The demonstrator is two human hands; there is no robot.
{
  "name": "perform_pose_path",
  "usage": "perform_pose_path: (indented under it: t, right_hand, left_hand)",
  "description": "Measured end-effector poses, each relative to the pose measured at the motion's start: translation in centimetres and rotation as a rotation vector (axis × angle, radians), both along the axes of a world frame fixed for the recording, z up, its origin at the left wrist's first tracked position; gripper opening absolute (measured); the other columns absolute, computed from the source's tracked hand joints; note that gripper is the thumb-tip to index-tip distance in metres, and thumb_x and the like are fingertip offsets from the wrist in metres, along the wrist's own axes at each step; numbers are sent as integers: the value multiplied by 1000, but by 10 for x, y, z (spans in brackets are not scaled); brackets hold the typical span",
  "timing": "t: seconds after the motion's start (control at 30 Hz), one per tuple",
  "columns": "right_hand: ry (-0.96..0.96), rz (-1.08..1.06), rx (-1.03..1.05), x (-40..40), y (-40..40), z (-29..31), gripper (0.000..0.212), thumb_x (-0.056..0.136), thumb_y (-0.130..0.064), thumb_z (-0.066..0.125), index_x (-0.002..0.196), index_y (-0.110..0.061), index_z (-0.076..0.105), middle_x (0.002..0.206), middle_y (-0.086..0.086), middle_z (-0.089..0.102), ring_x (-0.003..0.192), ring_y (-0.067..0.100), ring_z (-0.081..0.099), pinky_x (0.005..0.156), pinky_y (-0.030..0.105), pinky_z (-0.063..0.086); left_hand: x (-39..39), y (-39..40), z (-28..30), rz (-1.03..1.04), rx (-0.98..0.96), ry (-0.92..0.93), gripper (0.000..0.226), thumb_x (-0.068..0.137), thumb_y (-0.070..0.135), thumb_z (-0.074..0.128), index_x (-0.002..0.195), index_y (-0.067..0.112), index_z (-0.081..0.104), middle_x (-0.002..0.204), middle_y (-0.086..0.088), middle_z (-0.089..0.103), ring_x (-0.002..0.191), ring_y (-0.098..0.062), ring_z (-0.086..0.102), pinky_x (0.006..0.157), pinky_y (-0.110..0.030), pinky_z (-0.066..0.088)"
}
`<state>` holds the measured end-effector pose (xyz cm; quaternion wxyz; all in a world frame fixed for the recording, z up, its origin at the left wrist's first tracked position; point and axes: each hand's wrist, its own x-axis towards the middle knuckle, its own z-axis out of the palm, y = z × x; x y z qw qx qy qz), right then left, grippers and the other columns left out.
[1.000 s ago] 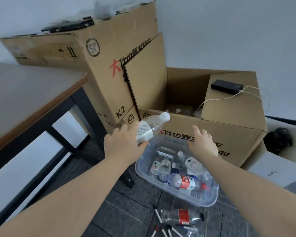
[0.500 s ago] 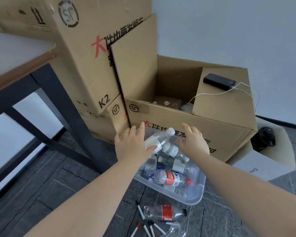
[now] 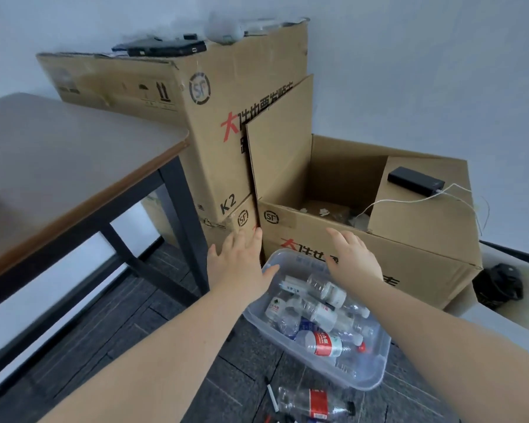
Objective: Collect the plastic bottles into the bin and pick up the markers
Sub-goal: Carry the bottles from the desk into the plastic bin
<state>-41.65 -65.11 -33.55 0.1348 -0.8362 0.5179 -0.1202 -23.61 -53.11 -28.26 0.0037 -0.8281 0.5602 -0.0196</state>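
Note:
A clear plastic bin (image 3: pixel 370 378) sits on the dark floor, holding several plastic bottles, among them one with a red label (image 3: pixel 326 345) and one with a white label (image 3: pixel 326 290). My left hand (image 3: pixel 242 259) hovers over the bin's left rim with straight fingers and holds nothing. My right hand (image 3: pixel 353 257) is spread above the bin's far side, also empty. On the floor in front of the bin lies another red-labelled bottle (image 3: pixel 313 403). A white marker (image 3: pixel 272 398) lies beside it, with more marker tips at the frame's bottom edge.
An open cardboard box (image 3: pixel 318 227) stands right behind the bin, with a black power bank (image 3: pixel 416 181) on its flap. Taller stacked boxes (image 3: pixel 208 138) stand to the left of it. A table (image 3: pixel 58 166) with black legs fills the left side.
My left hand let go of the white-labelled bottle, which now lies in the bin. Both hands are open above the bin. The view tilted upward.

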Motion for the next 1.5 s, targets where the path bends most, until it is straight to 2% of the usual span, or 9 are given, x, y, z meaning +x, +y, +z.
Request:
perform_pose_path:
  t: [0.13,0.23,0.37,0.53,0.7,0.83,0.97,1.2,1.5]
  right_hand:
    - [-2,75,-123,13,16,45,55,94,-28,50,144,-25,28,144,3,41,133,23,37,106,39,37]
    - [-22,137,-163,28,35,82,57,94,-32,49,146,-26,26,149,3,35,140,23,28,111,40,29]
    - [-32,247,-262,48,70,134,56,94,-37,47,146,-26,27,151,4,32,144,22,19,116,40,20]
    - [-43,378,-337,86,115,200,66,93,-41,48,149,-33,13,159,4,16,148,23,4,120,47,10]
    - [-133,484,-435,150,171,279,65,95,-47,42,149,-35,8,160,1,10,148,21,1,120,46,7]
    - [-186,598,-511,211,225,327,64,94,-49,41,149,-34,12,160,0,11,148,21,4,119,43,7]
    - [-211,738,-539,276,284,343,65,93,-49,43,149,-34,14,159,1,14,148,21,3,120,44,9]
    - [-177,960,-539,382,371,339,69,92,-50,47,149,-33,11,159,3,14,148,20,1,118,47,9]
    - [-83,1121,-550,516,431,314,76,89,-51,53,149,-32,11,157,1,18,148,20,-1,118,50,11]
  left_hand:
    - [2,24,46,15,-65,-16,80,86,68,38,149,28,10,156,-5,20,143,-25,18,112,-53,23]
    - [8,50,82,38,-120,-48,77,87,66,40,148,30,13,156,-5,21,143,-26,18,111,-53,24]
    - [18,93,125,93,-180,-93,82,87,69,34,151,30,1,159,-4,14,146,-24,12,114,-51,20]
    - [42,152,180,158,-254,-138,82,87,70,33,150,30,-2,160,-3,10,146,-24,9,116,-50,19]
    - [86,230,228,300,-348,-204,82,87,70,31,151,30,-2,160,-2,8,146,-24,7,116,-49,18]
    - [123,298,250,411,-401,-264,80,88,69,31,151,30,-1,160,-2,6,147,-23,5,116,-49,16]
    - [160,364,259,552,-398,-310,80,88,68,31,151,31,-1,160,-2,6,147,-22,4,116,-48,14]
    - [222,458,262,741,-352,-369,80,87,69,34,150,31,3,159,-1,10,146,-21,4,115,-48,14]
    - [314,526,245,887,-259,-388,80,88,68,34,150,31,0,159,-1,6,146,-20,3,114,-49,14]
